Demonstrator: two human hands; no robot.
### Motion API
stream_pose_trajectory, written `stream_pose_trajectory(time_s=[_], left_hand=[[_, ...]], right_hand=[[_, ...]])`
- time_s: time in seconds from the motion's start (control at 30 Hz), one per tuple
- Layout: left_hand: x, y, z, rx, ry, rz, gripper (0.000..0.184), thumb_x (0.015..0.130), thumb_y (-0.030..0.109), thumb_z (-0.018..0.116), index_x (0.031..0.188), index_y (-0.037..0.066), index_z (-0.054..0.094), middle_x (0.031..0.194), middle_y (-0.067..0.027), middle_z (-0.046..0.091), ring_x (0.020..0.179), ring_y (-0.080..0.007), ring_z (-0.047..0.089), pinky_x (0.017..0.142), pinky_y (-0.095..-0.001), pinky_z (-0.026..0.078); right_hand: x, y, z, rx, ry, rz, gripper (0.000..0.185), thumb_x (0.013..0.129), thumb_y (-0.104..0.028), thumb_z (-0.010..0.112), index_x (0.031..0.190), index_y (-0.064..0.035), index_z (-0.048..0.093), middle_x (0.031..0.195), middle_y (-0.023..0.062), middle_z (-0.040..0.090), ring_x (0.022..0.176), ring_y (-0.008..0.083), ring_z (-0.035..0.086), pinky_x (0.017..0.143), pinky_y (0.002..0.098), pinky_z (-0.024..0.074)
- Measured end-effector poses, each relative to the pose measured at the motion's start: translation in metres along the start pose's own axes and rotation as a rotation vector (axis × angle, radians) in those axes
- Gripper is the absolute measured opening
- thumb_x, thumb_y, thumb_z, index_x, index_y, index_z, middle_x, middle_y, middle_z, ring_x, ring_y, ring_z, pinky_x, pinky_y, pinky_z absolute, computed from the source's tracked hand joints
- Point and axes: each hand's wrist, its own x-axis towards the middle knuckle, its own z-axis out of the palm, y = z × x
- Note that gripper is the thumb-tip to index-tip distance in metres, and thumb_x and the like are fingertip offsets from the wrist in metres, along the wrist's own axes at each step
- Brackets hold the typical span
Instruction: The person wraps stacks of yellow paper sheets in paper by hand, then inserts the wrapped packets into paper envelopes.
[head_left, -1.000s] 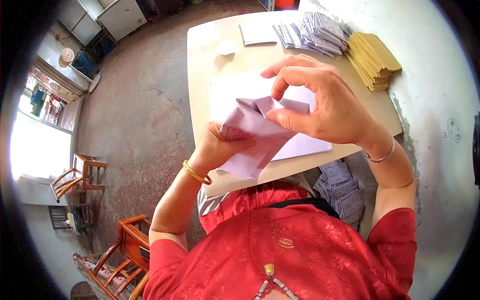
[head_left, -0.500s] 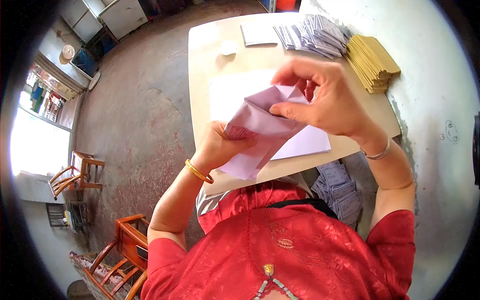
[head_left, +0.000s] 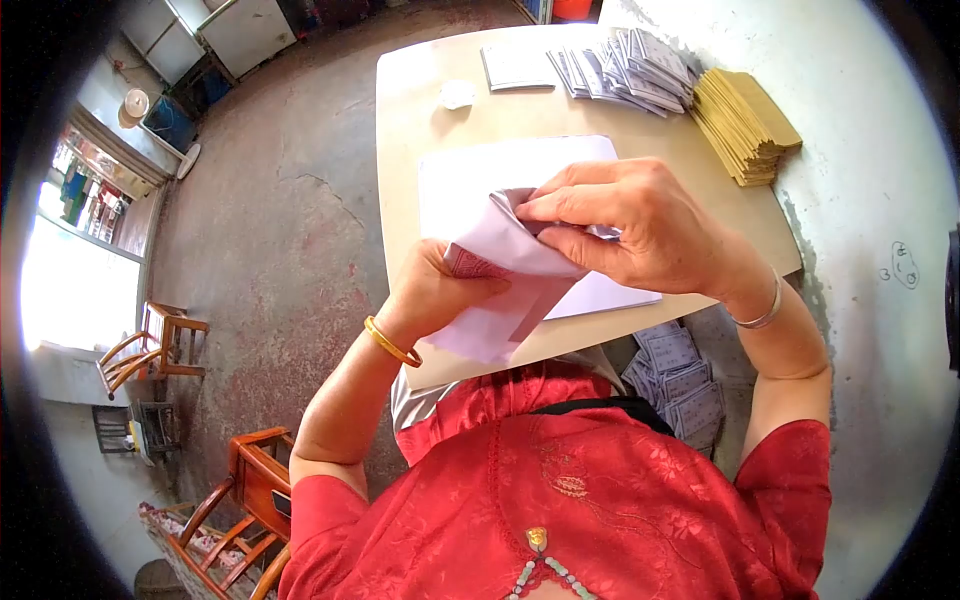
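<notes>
A pale lilac folded paper (head_left: 505, 255) is held up over the near part of the table, its upper end bulging like an open pouch. My left hand (head_left: 430, 292) grips its left side, thumb across the front beside a patch of reddish print. At the upper right, my right hand (head_left: 640, 225) pinches the paper's edge, and some fingertips are hidden in the fold. Beneath both hands lies a stack of white sheets (head_left: 455, 172), partly covered by the paper.
The pale table (head_left: 405, 130) bears a small white object (head_left: 457, 95), a white pad (head_left: 517, 68), a fanned pile of printed packets (head_left: 630, 75) and yellow-brown envelopes (head_left: 745, 125) by the wall. More printed packets (head_left: 685, 380) lie below the table's right edge. A wooden chair (head_left: 262, 490) stands lower left.
My right hand has come down and closed in on the paper's upper edge, its fingers now nearer together. The paper's mouth has narrowed and folded over. My left hand has barely moved.
</notes>
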Motion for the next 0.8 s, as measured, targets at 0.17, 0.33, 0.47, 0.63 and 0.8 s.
stream_pose_trajectory(time_s=[0.17,0.33,0.47,0.63,0.8], left_hand=[[0.003,-0.003,-0.001,-0.003,-0.027,0.003,0.014,0.077,0.002,0.077,0.091,0.003,0.076,0.085,-0.0004,0.073,0.078,-0.0073,0.065,0.071,-0.0260,0.055],[0.003,0.000,0.006,-0.005,-0.040,0.034,0.015,0.077,0.002,0.078,0.092,0.003,0.076,0.085,0.0002,0.072,0.077,-0.0070,0.065,0.071,-0.0259,0.055],[0.003,0.001,0.006,-0.044,-0.039,0.050,0.016,0.077,0.001,0.078,0.093,0.003,0.075,0.087,-0.0007,0.073,0.079,-0.0076,0.065,0.072,-0.0262,0.055],[0.000,0.003,-0.003,-0.066,-0.011,0.043,0.018,0.077,0.000,0.077,0.095,0.001,0.075,0.089,-0.0023,0.073,0.081,-0.0086,0.066,0.073,-0.0268,0.056],[-0.003,0.003,-0.004,-0.059,0.043,0.087,0.018,0.077,-0.002,0.077,0.096,0.000,0.074,0.090,-0.0029,0.073,0.081,-0.0090,0.066,0.073,-0.0270,0.056]], right_hand=[[0.001,0.000,-0.002,0.054,-0.054,0.023,0.024,0.086,-0.020,0.067,0.097,0.0012,0.065,0.085,0.0189,0.061,0.079,0.0380,0.062,0.071,0.0437,0.0488],[0.003,-0.011,0.002,0.141,-0.274,0.183,0.033,0.087,-0.027,0.069,0.095,0.0035,0.062,0.088,0.0220,0.060,0.082,0.0400,0.061,0.073,0.0448,0.0480],[0.000,-0.008,0.005,0.175,-0.216,0.123,0.031,0.086,-0.026,0.070,0.100,0.0012,0.064,0.090,0.0202,0.063,0.084,0.0391,0.062,0.074,0.0434,0.0488],[0.000,-0.011,-0.022,0.269,0.030,0.145,0.026,0.085,-0.018,0.071,0.105,-0.0013,0.068,0.094,0.0129,0.068,0.084,0.0268,0.067,0.079,0.0366,0.0518],[-0.010,0.014,-0.032,0.010,-0.002,-0.065,0.024,0.082,-0.018,0.076,0.095,0.0003,0.068,0.093,0.0123,0.069,0.082,0.0244,0.067,0.078,0.0329,0.0530]])
